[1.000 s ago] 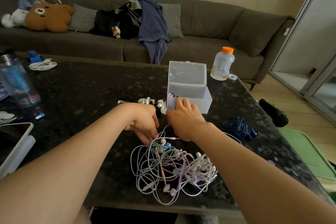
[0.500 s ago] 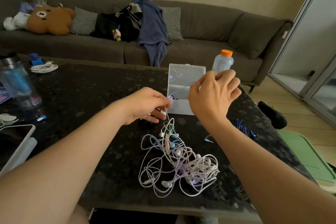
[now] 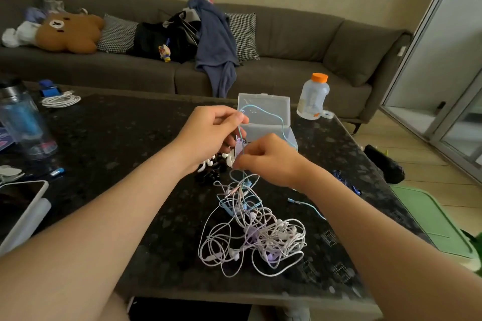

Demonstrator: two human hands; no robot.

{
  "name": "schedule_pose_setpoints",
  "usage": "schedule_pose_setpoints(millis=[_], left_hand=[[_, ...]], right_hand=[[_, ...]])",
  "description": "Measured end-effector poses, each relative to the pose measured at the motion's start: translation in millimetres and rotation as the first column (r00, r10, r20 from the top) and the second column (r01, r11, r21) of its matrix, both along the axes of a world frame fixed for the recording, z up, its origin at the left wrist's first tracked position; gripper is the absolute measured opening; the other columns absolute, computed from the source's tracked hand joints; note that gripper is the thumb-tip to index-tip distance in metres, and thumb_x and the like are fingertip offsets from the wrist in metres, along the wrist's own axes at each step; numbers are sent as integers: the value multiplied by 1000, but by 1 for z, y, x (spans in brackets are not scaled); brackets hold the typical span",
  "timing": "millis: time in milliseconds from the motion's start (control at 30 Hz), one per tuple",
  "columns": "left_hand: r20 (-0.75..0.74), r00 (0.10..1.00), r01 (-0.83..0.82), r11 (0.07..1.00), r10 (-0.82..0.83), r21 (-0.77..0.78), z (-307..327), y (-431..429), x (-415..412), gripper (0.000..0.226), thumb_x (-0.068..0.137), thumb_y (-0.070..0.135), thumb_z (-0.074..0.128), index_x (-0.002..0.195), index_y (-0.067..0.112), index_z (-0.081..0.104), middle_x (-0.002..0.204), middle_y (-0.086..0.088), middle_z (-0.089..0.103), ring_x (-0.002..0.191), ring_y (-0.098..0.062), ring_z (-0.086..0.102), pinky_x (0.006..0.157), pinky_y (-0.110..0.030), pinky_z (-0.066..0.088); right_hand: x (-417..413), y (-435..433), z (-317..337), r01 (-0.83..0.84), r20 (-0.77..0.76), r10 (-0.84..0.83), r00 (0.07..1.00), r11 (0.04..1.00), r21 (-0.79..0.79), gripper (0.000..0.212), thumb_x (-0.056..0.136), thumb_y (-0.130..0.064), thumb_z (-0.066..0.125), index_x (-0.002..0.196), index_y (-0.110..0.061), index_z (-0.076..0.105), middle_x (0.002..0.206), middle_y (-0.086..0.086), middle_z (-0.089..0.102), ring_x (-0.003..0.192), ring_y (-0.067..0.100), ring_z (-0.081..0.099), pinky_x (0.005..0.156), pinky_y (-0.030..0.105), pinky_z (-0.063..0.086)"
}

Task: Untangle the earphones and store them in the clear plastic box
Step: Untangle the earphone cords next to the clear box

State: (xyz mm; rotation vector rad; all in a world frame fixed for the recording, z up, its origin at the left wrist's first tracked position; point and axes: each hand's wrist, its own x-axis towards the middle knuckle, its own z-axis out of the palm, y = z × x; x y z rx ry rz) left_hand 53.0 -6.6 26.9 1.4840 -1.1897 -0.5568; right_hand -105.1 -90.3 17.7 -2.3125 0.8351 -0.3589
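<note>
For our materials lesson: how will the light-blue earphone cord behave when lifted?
Probably floppy: the light-blue cord droops in a loose arc from the left hand. Likely light: a pinch holds it. May snag where it enters the tangled pile.

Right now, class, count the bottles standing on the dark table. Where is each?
2. A blue-tinted bottle stands at the table's left edge; an orange-capped bottle stands near its far edge, right of the clear plastic box. Some may be hidden.
</note>
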Motion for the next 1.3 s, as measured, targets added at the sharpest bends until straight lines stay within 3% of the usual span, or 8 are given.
schedule_pose_setpoints(millis=[167,267,467,700,800,967,1200,1300], left_hand=[[-64,994,-80,993,86,90,1,-4,-3,27,111,33,54,110,11,70,92,-9,73,68,-20,69,66,-38,65],[213,970,-172,950,117,260,0,-4,0,38,110,32,49,90,5,68,66,-9,67,55,-21,65,56,-34,58],[333,866,-4,660,-373,751,-4,6,3,26,100,22,58,89,11,79,77,-2,80,71,-17,79,71,-34,64],[534,706,28,772,-465,635,-29,-5,7,22,78,41,89,95,34,76,91,14,77,84,-5,72,82,-35,64],[547,723,37,814,-422,580,-32,-10,6,35,79,43,90,106,35,69,102,13,71,90,-7,69,87,-37,62],[472,778,106,827,-415,552,-23,-10,1,12,91,34,81,99,33,72,96,12,74,89,-7,71,85,-29,58],[305,932,65,916,-197,395,-9,-7,3,12,100,19,70,95,23,80,66,11,71,59,-1,62,60,-20,55],[336,926,36,927,-172,374,-6,-4,9,9,92,20,78,89,28,82,76,3,78,74,-16,74,79,-34,62]], right_hand=[[-4,-5,-4,-98,-18,98,995,995,-13,22,101,-22,66,87,-14,82,78,-1,79,76,17,76,86,41,63],[-6,-8,-6,-54,-20,54,998,999,10,26,107,-20,59,88,-12,74,79,2,78,70,15,77,82,36,64],[-9,-16,-11,33,-76,-32,997,999,10,24,111,-18,47,106,-9,69,88,11,76,70,18,78,85,42,64],[-10,-18,-10,74,-110,-69,992,996,39,19,105,-4,53,115,-7,69,99,13,77,93,34,77,85,41,60],[-11,-16,-7,72,-106,-62,992,993,93,16,105,-3,55,103,-12,68,99,21,77,88,41,77,84,48,63],[-14,-11,0,173,24,-199,980,897,407,20,112,-13,41,103,-21,56,99,23,76,76,37,79,63,34,58],[-19,-14,7,296,18,-334,942,859,418,21,101,-17,62,117,-4,62,82,11,80,54,14,70,45,22,47],[-22,-14,9,355,-36,-386,922,804,477,27,96,-13,64,121,-5,55,74,10,79,59,19,75,44,20,48]])
